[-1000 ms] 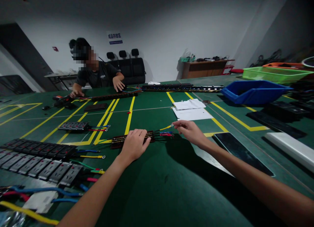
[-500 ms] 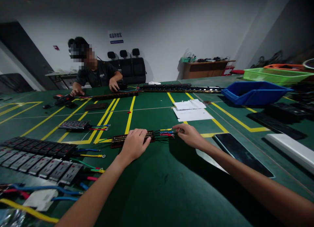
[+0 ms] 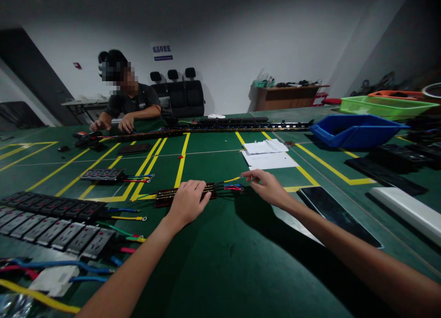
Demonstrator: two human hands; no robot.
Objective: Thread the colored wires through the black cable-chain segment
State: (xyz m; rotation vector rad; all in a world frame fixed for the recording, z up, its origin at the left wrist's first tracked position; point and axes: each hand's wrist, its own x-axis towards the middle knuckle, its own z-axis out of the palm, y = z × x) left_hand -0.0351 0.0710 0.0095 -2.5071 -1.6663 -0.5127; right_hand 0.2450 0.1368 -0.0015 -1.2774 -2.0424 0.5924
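Observation:
My left hand is wrapped over the middle of a dark socket strip lying on the green table, with its metal bars facing up. Yellow, blue and red wires with ring terminals come out of its right end. Between thumb and forefinger, my right hand pinches the tip of the yellow wire, which is drawn out to the right. The blue and red wires lie just below it, apart from my fingers. Part of the strip is hidden under my left hand.
Rows of socket modules with wires lie at left, a shorter socket strip behind them. White papers, a phone and a blue bin are on the right. Across the table a co-worker handles a long strip.
My right hand has lifted the yellow wire slightly, away from the blue and red ones. My left hand stays on the strip. The co-worker's hands have moved closer together.

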